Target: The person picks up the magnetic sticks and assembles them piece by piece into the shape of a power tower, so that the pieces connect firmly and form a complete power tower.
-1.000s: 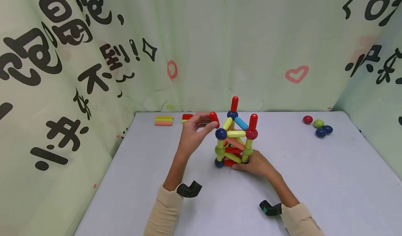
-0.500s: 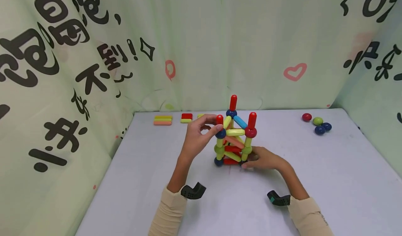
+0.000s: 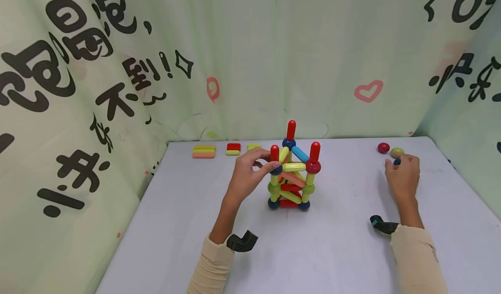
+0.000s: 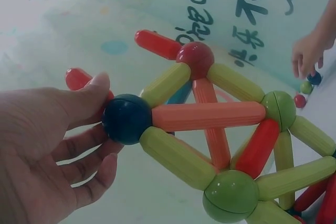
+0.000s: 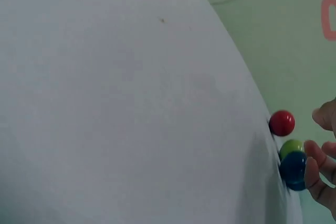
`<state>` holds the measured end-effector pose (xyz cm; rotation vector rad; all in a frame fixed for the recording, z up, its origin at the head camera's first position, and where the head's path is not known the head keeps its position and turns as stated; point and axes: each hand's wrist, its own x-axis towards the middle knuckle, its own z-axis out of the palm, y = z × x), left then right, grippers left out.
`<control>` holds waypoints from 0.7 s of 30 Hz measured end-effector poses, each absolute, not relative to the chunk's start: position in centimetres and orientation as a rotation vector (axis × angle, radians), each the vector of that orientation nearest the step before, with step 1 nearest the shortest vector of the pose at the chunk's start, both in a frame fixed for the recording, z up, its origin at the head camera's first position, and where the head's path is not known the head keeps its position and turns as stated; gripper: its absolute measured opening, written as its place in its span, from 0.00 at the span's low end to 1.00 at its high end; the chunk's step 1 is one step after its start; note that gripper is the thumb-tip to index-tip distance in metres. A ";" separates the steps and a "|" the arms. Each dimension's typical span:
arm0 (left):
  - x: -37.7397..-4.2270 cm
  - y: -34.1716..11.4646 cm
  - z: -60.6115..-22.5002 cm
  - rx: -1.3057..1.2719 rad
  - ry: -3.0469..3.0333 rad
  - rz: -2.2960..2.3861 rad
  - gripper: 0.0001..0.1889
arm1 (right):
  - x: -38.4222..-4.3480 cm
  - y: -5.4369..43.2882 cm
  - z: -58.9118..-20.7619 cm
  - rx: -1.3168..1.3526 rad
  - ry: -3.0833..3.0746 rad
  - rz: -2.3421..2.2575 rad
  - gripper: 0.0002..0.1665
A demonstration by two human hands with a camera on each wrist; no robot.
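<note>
Green-white curtain (image 3: pixel 250 46), printed with black characters and pink outlines, hung behind and at both sides.

Table (image 3: pixel 336 250), pale surface, reaching back to the curtain.

Tower (image 3: pixel 294 167) of coloured bars and balls, one, standing upright around the middle of the table, long axis vertical; three red bars point up from its top corners.

Hands, two. Left hand (image 3: pixel 249 173): at the tower's left side, thumb and finger pinching the upright red bar (image 4: pixel 77 78) low down, where it meets the dark blue corner ball (image 4: pixel 127 119); remaining fingers curved below that ball. Right hand (image 3: pixel 403 176): well apart from the tower, off to its right, fingers bent over the loose balls, thumb set away from them; whether it grips one cannot be told. The left is the nearer hand to the tower, the right to the balls; the tower lies between the two.

Loose bars, at the far left: yellow-and-salmon stack (image 3: pixel 203 152); red bar (image 3: pixel 233 146) beside a yellow-green one (image 3: pixel 232 152).

Loose balls, far right: red (image 5: pixel 282 123); green (image 5: pixel 290 148); blue (image 5: pixel 293 171), at the right fingertips.
</note>
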<state>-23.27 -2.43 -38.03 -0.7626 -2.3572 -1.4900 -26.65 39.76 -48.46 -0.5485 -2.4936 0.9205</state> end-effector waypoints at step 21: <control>-24.5 -1.0 -40.0 -0.884 -2.536 -1.789 0.38 | -27.0 39.4 -46.4 -0.224 -2.849 0.841 0.30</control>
